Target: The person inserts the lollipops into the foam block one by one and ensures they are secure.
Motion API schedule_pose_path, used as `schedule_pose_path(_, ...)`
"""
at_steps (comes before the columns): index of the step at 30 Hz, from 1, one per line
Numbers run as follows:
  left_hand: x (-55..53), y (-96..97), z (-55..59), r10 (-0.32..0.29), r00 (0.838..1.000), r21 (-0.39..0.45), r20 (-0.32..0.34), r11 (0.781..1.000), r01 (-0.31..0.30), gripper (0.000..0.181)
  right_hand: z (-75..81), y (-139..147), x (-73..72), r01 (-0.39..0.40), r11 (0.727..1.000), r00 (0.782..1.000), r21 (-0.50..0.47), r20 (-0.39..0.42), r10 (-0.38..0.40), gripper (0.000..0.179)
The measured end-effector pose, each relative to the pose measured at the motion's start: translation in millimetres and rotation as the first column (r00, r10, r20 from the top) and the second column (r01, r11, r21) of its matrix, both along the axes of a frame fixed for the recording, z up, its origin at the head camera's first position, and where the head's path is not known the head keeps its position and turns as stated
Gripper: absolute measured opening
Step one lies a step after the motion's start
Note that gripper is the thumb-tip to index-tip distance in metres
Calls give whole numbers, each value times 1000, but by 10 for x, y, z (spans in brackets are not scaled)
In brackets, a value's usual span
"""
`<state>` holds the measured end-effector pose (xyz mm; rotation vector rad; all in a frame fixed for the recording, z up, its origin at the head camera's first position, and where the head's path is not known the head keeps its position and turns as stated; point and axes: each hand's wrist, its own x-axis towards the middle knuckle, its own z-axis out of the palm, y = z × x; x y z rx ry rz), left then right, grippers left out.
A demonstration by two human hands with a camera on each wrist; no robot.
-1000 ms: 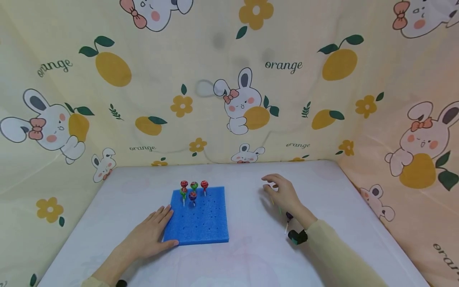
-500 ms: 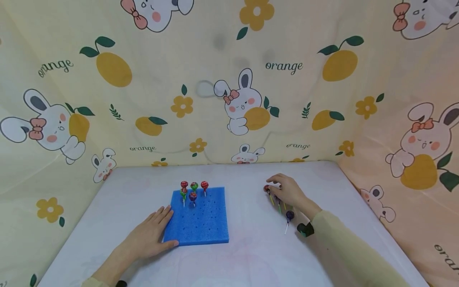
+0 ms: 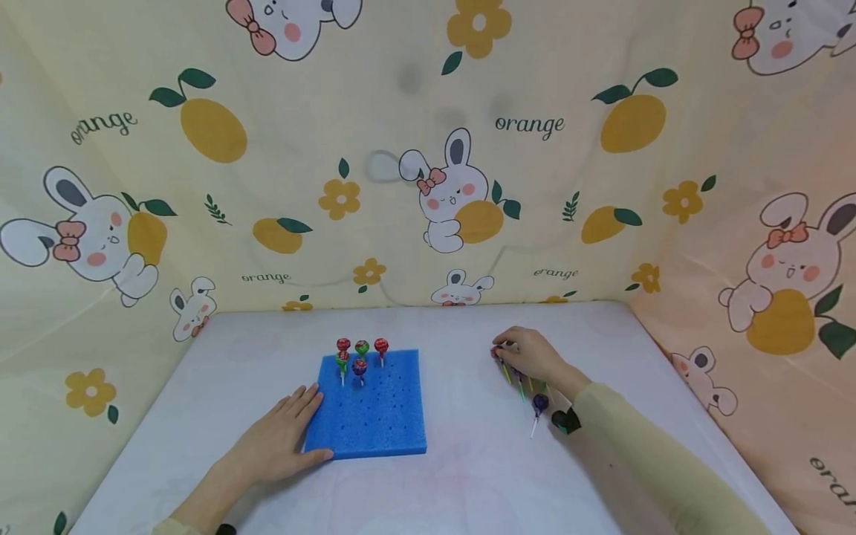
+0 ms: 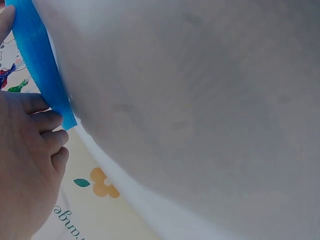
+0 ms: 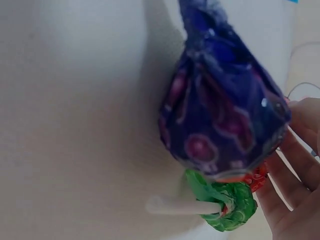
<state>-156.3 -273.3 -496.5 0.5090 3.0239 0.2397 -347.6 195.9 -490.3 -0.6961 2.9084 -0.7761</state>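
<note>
while holding the right hand point(image 3: 533, 354) curled over a red, round-headed lollipop point(image 3: 495, 351) centre-right, slanted lower-right along its yellow stick point(image 3: 506, 373), cannot tell if pinching it; farther off, centre-left, resting the left hand point(image 3: 287, 431), loosely spread, against a square blue foam board point(image 3: 364, 437).

Left fingers point(image 3: 308, 408) against blue foam board point(image 3: 368, 427), right fingers point(image 3: 512, 334) at loose lollipops point(image 3: 540, 403).

Blue board point(image 3: 394, 438) and pale yellow printed cloth point(image 3: 301, 126).
The cloth bears white rabbits, ochre flowers and dark green leaves; the purple lollipop point(image 5: 225, 110) shows pinkish round spots; a second lollipop point(image 5: 237, 212) is green-wrapped, the worktop point(image 3: 488, 483) whitish.
</note>
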Motion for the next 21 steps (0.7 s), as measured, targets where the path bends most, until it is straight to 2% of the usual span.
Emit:
schedule_pose_path(7,-11,17,-10,11,1000,0,19,1000,-11,112,-33,-16,-27,-7,1000,999,11,37,6,23)
schedule_pose_path(14,-5,7,-3,7,1000,-4,0,1000,-7,111,-55,-28,-42,-4,1000,999,-4,35,4,22)
schedule_pose_path(21,-5,0,5,13,1000,-4,18,1000,-12,112,-51,-31,-19,-12,999,1000,-31,16,12,20)
